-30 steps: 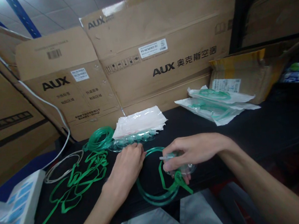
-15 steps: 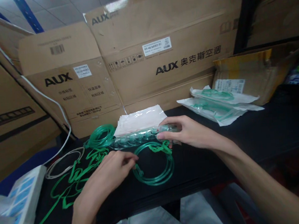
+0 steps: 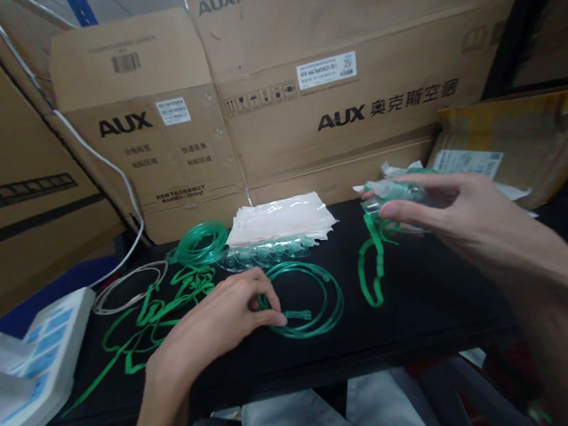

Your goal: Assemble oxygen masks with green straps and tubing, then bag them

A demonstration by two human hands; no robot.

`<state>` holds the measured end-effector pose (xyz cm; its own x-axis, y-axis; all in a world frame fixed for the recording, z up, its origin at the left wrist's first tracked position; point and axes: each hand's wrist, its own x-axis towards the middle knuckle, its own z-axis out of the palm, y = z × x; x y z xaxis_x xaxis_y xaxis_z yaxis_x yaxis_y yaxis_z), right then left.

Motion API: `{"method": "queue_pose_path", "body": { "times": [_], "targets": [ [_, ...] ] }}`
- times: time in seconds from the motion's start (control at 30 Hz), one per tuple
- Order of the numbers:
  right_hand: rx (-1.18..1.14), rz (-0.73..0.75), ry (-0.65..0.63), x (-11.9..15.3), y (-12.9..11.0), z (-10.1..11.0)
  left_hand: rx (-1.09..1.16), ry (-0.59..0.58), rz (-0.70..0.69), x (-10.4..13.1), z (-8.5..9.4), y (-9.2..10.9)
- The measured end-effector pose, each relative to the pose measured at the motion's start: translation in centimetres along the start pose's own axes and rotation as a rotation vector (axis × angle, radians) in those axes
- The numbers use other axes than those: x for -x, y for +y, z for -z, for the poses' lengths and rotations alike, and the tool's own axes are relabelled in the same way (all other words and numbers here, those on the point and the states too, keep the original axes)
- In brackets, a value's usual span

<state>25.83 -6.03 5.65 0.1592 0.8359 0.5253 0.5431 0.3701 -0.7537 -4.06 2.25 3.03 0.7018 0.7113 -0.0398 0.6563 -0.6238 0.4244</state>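
Just left of the middle, my left hand [image 3: 232,305] pinches the connector end of a coiled green tube [image 3: 341,294] lying on the black table. Raised over the table on the right, my right hand [image 3: 469,212] grips a clear, green-tinted plastic mask [image 3: 405,192], partly hidden by the fingers. From it a green elastic strap [image 3: 363,265] dangles in a loop. Beyond my left hand lies a row of nested clear masks [image 3: 262,254]. A second green tube coil [image 3: 201,238] and a tangle of green straps [image 3: 148,313] lie to the left.
A stack of white pouches [image 3: 282,218] lies behind the masks. Large cardboard boxes [image 3: 277,136] line the back. A white desk device [image 3: 42,370] stands at the left, near a white cable [image 3: 119,168]. Bagged items [image 3: 513,189] lie at the right, partly behind my right hand.
My right hand has moved right and up with the mask and strap, away from the tube coil. My left hand has shifted slightly right along the coil. The view has turned a little.
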Motion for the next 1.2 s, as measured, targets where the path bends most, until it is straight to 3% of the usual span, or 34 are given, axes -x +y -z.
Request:
{"method": "queue_pose_path", "body": {
  "times": [0.1, 0.17, 0.27, 0.33, 0.4, 0.87, 1.2],
  "targets": [
    [0.288, 0.090, 0.120, 0.1, -0.4, 0.3, 0.023, -0.017, 0.001, -0.5, 0.1, 0.2],
    [0.324, 0.057, -0.064, -0.1, -0.2, -0.6, 0.037, -0.022, 0.001, -0.7, 0.0, 0.1],
    [0.255, -0.019, -0.478, -0.5, 0.6, -2.6, 0.054, -0.016, -0.034, -0.8, -0.2, -0.5],
    [0.215, -0.023, -0.618, -0.6, 1.1, -3.8, 0.056, -0.016, -0.047, -0.7, -0.2, -0.9],
    [0.208, -0.032, -0.673, -0.6, 1.3, -4.6, 0.053, -0.013, -0.056, -0.7, -0.2, -1.2],
    [0.177, -0.101, -0.751, -0.3, 0.8, -5.6, 0.103, 0.009, -0.074, -0.9, 0.1, 0.0],
    [0.135, -0.021, -0.707, 0.2, 0.9, -6.5, 0.082, 0.069, -0.158, -1.3, -0.5, 0.7]
  ]
}}
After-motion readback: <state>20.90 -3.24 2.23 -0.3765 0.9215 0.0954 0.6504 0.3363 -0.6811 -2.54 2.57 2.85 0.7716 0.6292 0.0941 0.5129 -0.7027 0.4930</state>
